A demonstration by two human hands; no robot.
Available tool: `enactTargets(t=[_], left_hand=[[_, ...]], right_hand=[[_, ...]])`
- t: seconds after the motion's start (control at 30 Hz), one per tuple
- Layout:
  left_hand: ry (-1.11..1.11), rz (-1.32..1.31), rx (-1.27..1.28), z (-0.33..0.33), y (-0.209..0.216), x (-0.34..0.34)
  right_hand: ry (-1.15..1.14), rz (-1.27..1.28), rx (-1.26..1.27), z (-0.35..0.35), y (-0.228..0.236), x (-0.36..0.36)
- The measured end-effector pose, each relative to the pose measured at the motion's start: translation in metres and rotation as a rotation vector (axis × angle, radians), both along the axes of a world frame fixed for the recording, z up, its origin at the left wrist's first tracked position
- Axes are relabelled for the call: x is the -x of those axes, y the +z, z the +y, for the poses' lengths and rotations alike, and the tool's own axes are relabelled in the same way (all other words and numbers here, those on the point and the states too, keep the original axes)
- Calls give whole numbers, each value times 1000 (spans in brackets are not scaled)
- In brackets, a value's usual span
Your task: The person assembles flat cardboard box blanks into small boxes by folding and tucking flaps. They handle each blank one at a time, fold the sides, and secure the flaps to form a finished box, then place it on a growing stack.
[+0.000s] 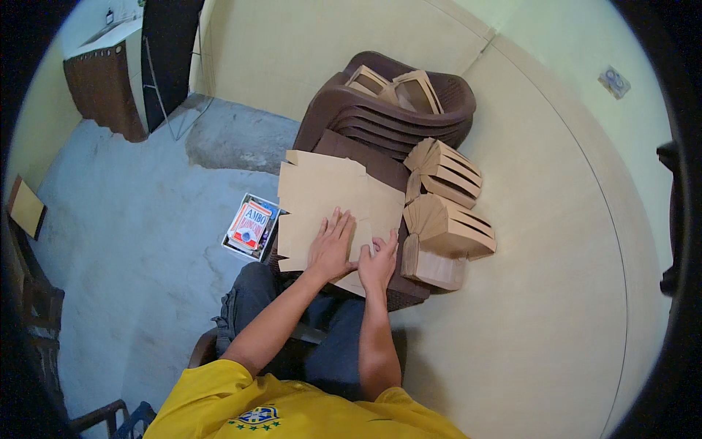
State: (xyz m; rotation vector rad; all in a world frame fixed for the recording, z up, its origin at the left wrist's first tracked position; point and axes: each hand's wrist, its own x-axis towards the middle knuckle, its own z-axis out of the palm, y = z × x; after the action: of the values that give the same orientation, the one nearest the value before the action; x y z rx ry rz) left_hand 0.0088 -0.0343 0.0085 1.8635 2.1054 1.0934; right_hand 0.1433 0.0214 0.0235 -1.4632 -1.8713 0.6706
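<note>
Cardboard sheet [314, 183], plain tan, notch-edged! My left hand [331, 252] spreads across it; my right hand [377, 269] curls, pinching or not, can't tell.

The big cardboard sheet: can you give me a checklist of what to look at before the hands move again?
1. Cardboard sheet resting on the brown surface: ok.
2. Left hand spread on the sheet: ok.
3. Right hand at the sheet's near right part: ok.
4. White box of things out of the hands' way, left of the sheet: ok.
5. Sheet clear of the folded cardboard on the right: cannot tell.
</note>
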Motion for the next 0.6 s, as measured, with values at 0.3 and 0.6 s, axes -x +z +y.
enactTargets(t=[0.3,0.6], left_hand=[[-35,206,145,5,-10,6],[-120,274,84,6,-22,14]], right_hand=[[367,-37,114,-24,-1,-11],[323,-590,-145,-68,6,-25]])
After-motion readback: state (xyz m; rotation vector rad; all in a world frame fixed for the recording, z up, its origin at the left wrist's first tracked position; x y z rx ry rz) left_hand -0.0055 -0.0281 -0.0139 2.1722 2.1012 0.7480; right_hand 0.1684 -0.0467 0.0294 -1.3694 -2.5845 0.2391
